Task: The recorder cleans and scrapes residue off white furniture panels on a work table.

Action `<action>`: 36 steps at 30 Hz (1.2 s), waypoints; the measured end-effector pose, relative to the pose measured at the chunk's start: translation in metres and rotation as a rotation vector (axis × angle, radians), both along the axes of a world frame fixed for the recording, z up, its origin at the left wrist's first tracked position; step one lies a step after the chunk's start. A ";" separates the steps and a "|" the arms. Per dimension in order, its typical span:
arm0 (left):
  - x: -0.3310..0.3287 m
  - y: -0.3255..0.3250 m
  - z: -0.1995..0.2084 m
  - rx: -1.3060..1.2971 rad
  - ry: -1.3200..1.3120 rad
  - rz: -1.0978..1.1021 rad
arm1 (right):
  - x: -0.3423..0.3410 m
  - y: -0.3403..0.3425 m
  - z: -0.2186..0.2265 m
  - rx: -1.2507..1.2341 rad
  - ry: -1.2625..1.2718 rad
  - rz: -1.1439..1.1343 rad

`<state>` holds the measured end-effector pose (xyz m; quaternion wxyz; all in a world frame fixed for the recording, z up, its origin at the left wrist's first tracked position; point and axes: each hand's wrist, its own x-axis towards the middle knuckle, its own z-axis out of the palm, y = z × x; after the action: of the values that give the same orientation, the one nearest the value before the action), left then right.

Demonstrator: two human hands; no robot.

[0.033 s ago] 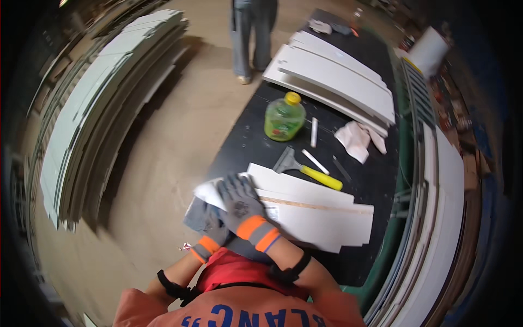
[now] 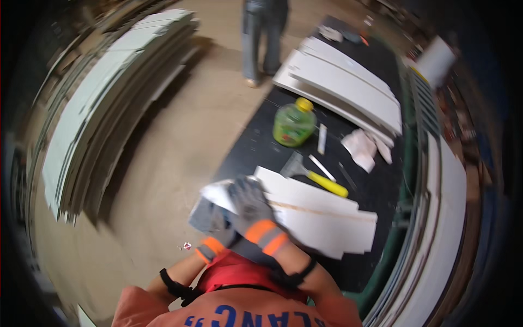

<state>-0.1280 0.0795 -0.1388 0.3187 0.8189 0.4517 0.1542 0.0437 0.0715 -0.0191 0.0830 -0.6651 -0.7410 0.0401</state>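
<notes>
My right hand (image 2: 251, 205), in a grey glove with an orange-striped cuff, lies over a white piece (image 2: 219, 195) at the left end of the white panels (image 2: 313, 223). Its fingers bend over that piece, which is blurred and could be cloth or a panel end. My left hand (image 2: 221, 235), gloved alike, is lower and to the left, beside a blue-grey piece (image 2: 202, 216); its fingers are mostly hidden. Just beyond the panels lies a scraper (image 2: 328, 184) with a yellow handle and a wide grey head.
On the black table (image 2: 248, 147) stands a green-tinted bottle (image 2: 294, 125) with a yellow cap. Near it lie white sticks (image 2: 322, 139), a pale cloth (image 2: 360, 148) and more white panels (image 2: 343, 76). A tall panel stack (image 2: 120, 103) stands left; a person (image 2: 263, 41) stands beyond.
The whole view has shifted slightly, so the table and its things appear a little farther right and lower. Both hands keep nearly the same place against the panels.
</notes>
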 end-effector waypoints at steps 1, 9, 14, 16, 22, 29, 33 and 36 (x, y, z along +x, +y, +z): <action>0.003 -0.012 -0.022 0.067 -0.167 0.151 | 0.004 -0.010 -0.002 0.066 0.170 -0.047; 0.040 -0.007 0.070 0.031 -0.022 0.008 | 0.181 -0.207 -0.003 0.195 -0.073 -0.910; 0.004 -0.009 0.092 -0.125 0.151 -0.170 | 0.142 -0.162 -0.004 0.092 0.079 -0.753; 0.002 -0.007 0.066 -0.073 0.107 -0.159 | 0.109 -0.119 -0.001 0.047 0.137 -0.570; -0.004 -0.008 0.062 -0.099 -0.154 -0.087 | 0.004 0.006 0.018 0.001 0.235 -0.011; 0.006 -0.018 0.018 0.081 -0.421 0.214 | -0.003 -0.034 0.012 -0.024 0.344 0.308; 0.011 -0.012 0.026 0.159 -0.462 0.220 | -0.015 -0.079 0.011 -0.038 0.434 0.364; -0.010 -0.012 0.072 0.030 -0.409 0.225 | -0.012 -0.088 0.019 -0.097 0.418 0.422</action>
<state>-0.1378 0.0672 -0.0664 0.3725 0.7197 0.4637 0.3582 0.0315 -0.0168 0.0003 0.1917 -0.4768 -0.8271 0.2277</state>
